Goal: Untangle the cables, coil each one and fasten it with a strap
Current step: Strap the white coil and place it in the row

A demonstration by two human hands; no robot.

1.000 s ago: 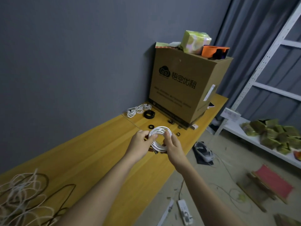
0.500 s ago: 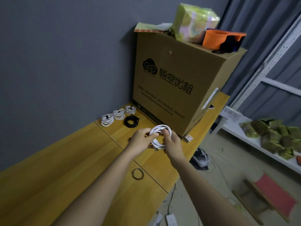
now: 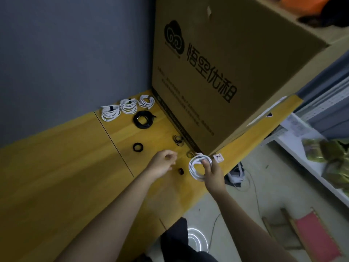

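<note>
White round cable coil (image 3: 198,167) sits gripped in your right hand (image 3: 213,173); small black strap ring (image 3: 181,171) lies between hands, nearer your left hand (image 3: 162,163), loosely curled, empty.

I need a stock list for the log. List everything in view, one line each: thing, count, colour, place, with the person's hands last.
strapped cable coils: three, white, in a row on the table by the wall
black cable coil: one, black, just in front of that row
held cable coil: one, white, in the right hand
loose straps: several small rings, black, scattered on the table near the box
table: one, yellow wood
cardboard box: one, brown with black print, at the table's far end
small tag: one, white, at the box's near corner
shelf unit: one, white, at right, holding green packets
left hand: over the table, holds nothing
right hand: grips the held cable coil
</note>
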